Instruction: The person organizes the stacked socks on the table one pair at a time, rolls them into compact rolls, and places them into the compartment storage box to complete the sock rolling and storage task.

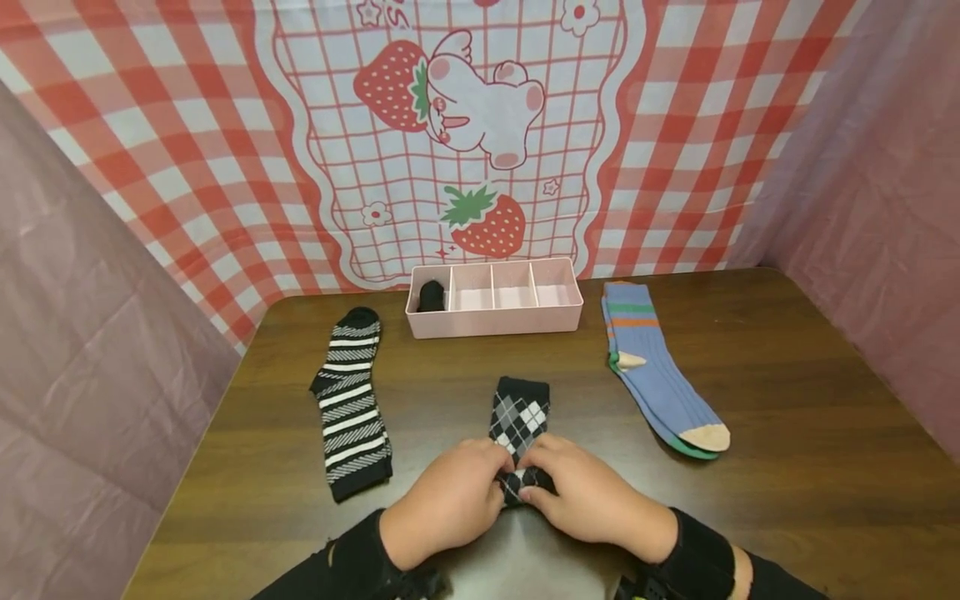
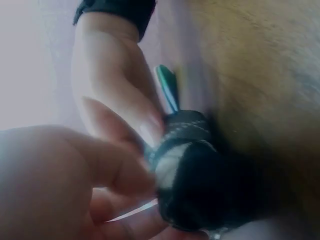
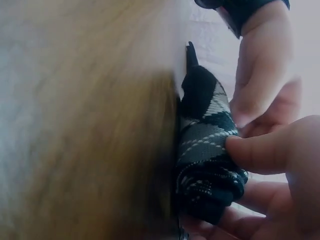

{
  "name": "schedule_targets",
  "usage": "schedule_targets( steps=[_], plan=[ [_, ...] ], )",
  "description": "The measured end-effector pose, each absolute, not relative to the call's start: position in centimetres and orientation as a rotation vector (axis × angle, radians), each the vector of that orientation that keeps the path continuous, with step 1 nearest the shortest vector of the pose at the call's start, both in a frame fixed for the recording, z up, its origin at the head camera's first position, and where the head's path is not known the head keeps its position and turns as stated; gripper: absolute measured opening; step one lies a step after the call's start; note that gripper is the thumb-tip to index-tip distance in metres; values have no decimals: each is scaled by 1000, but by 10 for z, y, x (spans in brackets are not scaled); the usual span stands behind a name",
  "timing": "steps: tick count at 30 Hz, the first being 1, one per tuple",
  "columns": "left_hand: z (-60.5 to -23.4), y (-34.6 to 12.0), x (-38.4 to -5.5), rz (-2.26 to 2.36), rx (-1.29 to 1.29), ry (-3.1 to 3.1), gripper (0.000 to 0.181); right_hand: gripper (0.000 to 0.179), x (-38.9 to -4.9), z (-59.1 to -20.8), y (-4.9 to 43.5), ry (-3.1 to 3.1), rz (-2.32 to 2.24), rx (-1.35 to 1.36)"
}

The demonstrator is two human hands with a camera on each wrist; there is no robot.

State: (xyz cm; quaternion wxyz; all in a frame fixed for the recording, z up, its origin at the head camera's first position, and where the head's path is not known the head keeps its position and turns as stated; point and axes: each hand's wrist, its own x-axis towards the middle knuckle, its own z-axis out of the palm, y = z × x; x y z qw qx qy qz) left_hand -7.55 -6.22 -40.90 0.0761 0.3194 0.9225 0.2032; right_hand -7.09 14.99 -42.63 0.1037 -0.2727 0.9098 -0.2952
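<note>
On wooden table (image 1: pixel 810 417), both hands (image 1: pixel 456 492) (image 1: pixel 592 493) pinch rolled near end of argyle sock (image 1: pixel 519 417).

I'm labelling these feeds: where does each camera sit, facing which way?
Head: on the head, facing forward and down at the argyle sock; left hand, right hand and sleeves show.
Left wrist: on that wrist, facing the sock; both hands show.
Right wrist: on that wrist, facing the sock; both hands show.
Both wrist views share the sock's rolled part.

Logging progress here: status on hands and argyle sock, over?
Left hand and right hand gripping argyle sock. Near end rolled, far end flat. Pink organizer beyond, apart, not blocking.
</note>
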Motion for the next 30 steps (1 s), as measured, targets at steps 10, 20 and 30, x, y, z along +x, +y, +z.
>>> schedule_targets(
  steps=[10, 20, 30],
  plan=[
    [-402, -64, -68, 517, 1128, 2775, 38, 18, -81, -430, 155, 2546, -976, -714],
    [-407, -64, -71, 483, 1217, 2786, 45, 10, -85, -431, 157, 2388, -1203, -568],
    [-416, -64, -78, 492, 1277, 2816, 29, 6, -87, -435, 157, 2483, -1174, -563]
  ],
)
